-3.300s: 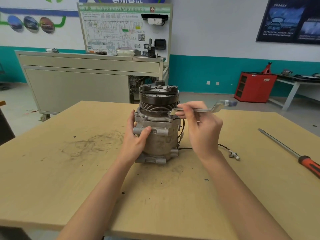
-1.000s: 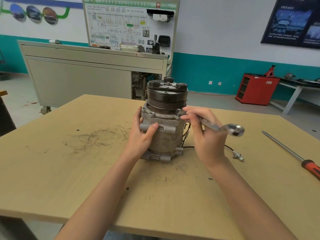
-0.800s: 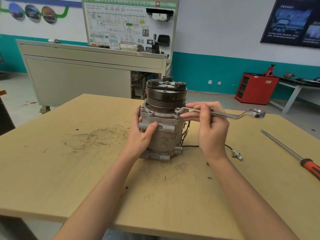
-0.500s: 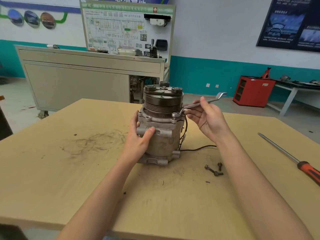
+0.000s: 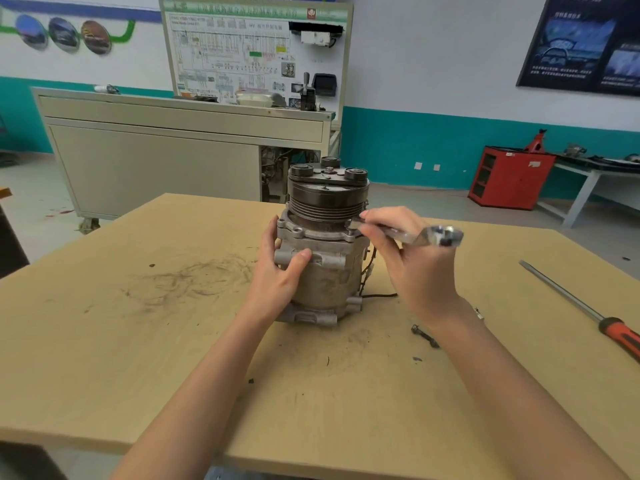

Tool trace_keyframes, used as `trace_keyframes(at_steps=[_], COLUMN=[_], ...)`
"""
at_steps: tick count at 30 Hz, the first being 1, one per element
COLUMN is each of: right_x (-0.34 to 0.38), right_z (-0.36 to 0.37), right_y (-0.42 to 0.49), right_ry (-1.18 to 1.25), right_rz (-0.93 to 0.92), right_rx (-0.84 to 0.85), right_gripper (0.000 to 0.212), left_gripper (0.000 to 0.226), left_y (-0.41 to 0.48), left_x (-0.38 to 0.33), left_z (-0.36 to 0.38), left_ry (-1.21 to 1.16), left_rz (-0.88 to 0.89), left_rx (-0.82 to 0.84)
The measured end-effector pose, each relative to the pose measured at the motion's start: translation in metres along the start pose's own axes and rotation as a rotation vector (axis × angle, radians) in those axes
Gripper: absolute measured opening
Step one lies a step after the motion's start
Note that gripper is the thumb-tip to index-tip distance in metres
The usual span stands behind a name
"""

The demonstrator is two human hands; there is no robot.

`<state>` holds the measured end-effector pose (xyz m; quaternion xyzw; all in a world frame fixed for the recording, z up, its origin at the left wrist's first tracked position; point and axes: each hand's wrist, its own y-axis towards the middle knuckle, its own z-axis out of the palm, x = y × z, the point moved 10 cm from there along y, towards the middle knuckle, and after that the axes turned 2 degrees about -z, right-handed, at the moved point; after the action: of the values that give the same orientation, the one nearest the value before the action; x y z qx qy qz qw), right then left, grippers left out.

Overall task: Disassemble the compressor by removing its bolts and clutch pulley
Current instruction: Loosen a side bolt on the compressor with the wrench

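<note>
Centrally, the compressor (image 5: 329, 282) stands on the table (image 5: 104, 341), well off its edges.

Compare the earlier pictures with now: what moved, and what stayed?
The wrench, in the right hand's grip, head at the compressor's flange, swung its free end from far right toward the person. The left hand still holds the compressor; the screwdriver lies unmoved.

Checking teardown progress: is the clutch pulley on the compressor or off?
On. The grooved clutch pulley sits atop the upright compressor; the right hand holds a wrench just below it.
</note>
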<state>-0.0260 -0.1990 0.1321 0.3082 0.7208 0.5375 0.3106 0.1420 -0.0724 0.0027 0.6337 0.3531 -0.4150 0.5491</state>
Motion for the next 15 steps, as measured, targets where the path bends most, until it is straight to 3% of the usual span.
trace_keyframes(at_steps=[3, 5, 7, 9, 12, 15], right_x=[-0.012, -0.050, -0.094, -0.124, -0.145, -0.145], right_z=[0.005, 0.006, 0.018, 0.038, 0.061, 0.062], right_y=[-0.013, -0.021, -0.033, -0.040, -0.050, -0.055], right_ry=[0.106, 0.388, 0.681, 0.843, 0.922, 1.009], right_rz=[0.100, 0.412, 0.764, 1.003, 1.179, 1.206], right_rx=[0.040, -0.028, -0.110, -0.096, -0.024, -0.065], right_gripper=[0.029, 0.014, 0.018, 0.024, 0.026, 0.028], left_gripper=[0.071, 0.070, 0.070, 0.070, 0.069, 0.068], left_y=[0.000, 0.000, -0.001, 0.000, 0.000, 0.000], left_x=[0.001, 0.003, 0.002, 0.003, 0.005, 0.005], left_z=[-0.001, -0.001, 0.000, 0.000, -0.001, -0.003], left_ry=[0.005, 0.010, 0.010, 0.008, 0.007, 0.009], left_rz=[0.007, -0.004, -0.009, -0.013, -0.014, -0.005], left_rx=[0.000, -0.002, -0.002, -0.004, -0.009, -0.019])
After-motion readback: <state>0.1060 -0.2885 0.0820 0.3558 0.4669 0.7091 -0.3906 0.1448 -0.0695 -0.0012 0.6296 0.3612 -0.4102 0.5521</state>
